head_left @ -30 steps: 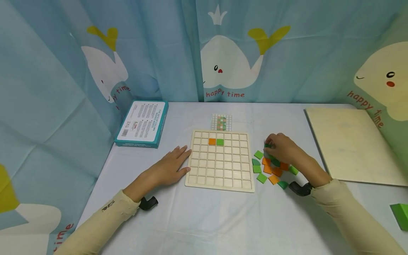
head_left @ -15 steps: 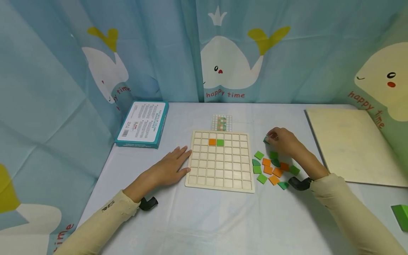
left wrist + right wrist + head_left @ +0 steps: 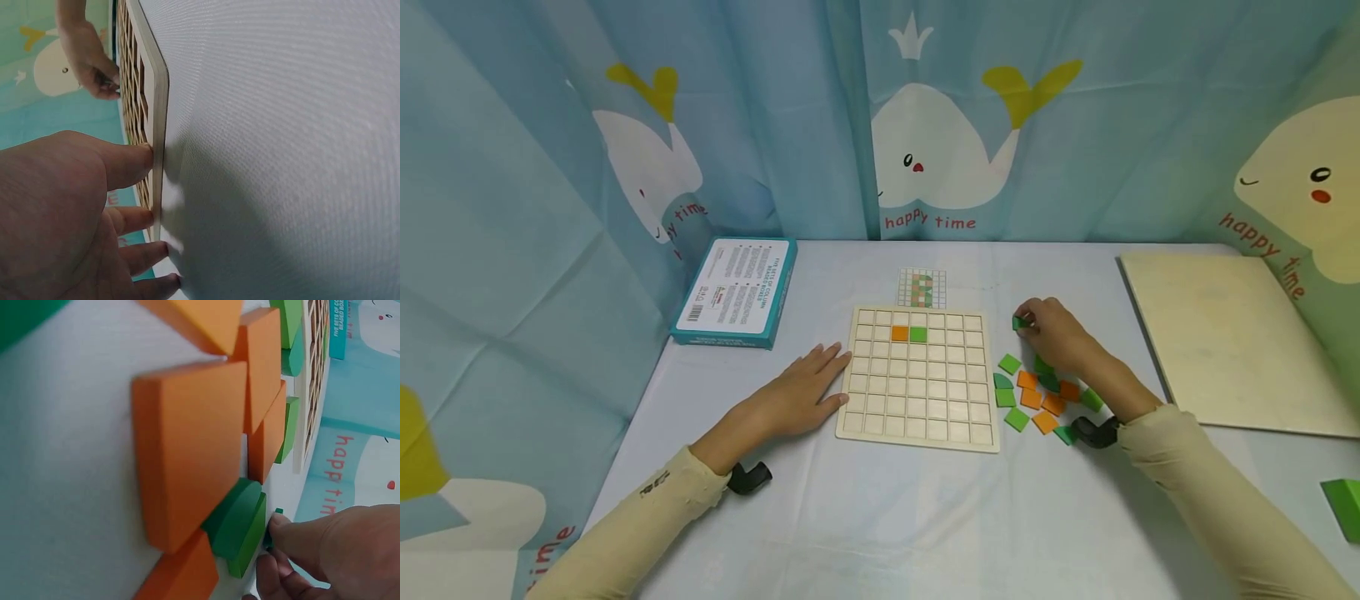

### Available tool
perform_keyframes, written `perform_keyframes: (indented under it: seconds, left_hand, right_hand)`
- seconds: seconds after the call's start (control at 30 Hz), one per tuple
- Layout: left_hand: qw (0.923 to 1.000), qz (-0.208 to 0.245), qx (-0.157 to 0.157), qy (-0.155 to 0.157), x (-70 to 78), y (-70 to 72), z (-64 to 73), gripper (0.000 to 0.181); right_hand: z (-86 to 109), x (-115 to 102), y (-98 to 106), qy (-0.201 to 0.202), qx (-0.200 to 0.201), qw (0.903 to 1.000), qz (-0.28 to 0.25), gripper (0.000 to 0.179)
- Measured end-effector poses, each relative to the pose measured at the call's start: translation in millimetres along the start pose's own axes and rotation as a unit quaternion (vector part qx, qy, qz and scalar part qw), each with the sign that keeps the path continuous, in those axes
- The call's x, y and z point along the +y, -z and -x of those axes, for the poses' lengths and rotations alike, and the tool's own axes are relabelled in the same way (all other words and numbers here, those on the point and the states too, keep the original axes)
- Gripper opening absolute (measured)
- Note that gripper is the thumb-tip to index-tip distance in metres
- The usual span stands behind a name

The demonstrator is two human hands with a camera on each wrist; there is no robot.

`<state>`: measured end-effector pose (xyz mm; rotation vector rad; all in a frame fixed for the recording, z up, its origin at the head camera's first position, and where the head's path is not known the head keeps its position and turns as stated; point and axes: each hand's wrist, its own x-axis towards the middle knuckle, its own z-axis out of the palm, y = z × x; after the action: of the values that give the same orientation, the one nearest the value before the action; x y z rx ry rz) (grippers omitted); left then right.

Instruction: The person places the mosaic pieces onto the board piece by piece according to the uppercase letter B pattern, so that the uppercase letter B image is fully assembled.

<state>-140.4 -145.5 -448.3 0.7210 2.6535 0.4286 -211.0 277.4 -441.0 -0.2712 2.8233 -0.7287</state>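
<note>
The left hand (image 3: 807,390) lies beside the wooden grid board (image 3: 917,444), thumb and fingertips touching its left edge. An orange square tile (image 3: 899,333) and a light green square tile (image 3: 917,334) sit side by side in the board's second row. My right hand (image 3: 1054,333) pinches a small dark green tile (image 3: 1019,322) between thumb and fingers, to the right of the board and beyond the loose tiles. Its exact shape is partly hidden by the fingers. In the right wrist view, orange tiles (image 3: 200,444) and a dark green rounded tile (image 3: 232,519) lie near that hand.
A printed pattern card (image 3: 922,288) lies behind the board. Loose orange and green tiles (image 3: 1017,419) are spread to the board's right. A teal box (image 3: 733,287) stands at back left, a large pale board (image 3: 1232,342) at right, and a green block (image 3: 1342,508) at the right edge.
My right hand has risen out of the loose tiles with the dark green tile, moved toward the back, then slightly left. The left hand has stayed at the board's edge.
</note>
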Motion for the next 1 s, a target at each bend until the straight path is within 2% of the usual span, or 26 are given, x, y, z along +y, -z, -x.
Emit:
perform_keyframes:
  seconds: [0.17, 0.37, 0.67, 0.8, 1.0]
  left_hand:
    - [1.0000, 0.000, -0.005, 0.002, -0.2, 0.3, -0.6, 0.071]
    - [1.0000, 0.002, -0.003, 0.000, -1.3, -0.4, -1.3, 0.071]
    - [1.0000, 0.003, -0.003, 0.002, -0.1, 1.9, 0.7, 0.071]
    - [1.0000, 0.006, -0.004, 0.000, -0.7, 1.8, 0.6, 0.071]
    - [1.0000, 0.002, -0.007, 0.002, -1.9, 0.3, -0.9, 0.071]
  right_hand:
    - [-0.5, -3, -1, -0.003, 0.015, 0.9995, 0.027, 0.031]
    - [0.1, -20, 0, 0.004, -0.001, 0.9995, 0.030, 0.033]
    - [-2.0, -71, -20, 0.084, -0.013, 0.9960, 0.030, 0.031]
    - [-5.9, -85, -33, 0.116, -0.002, 0.9924, 0.042, 0.028]
    - [-11.7, -97, -49, 0.131, 0.010, 0.9882, 0.078, 0.029]
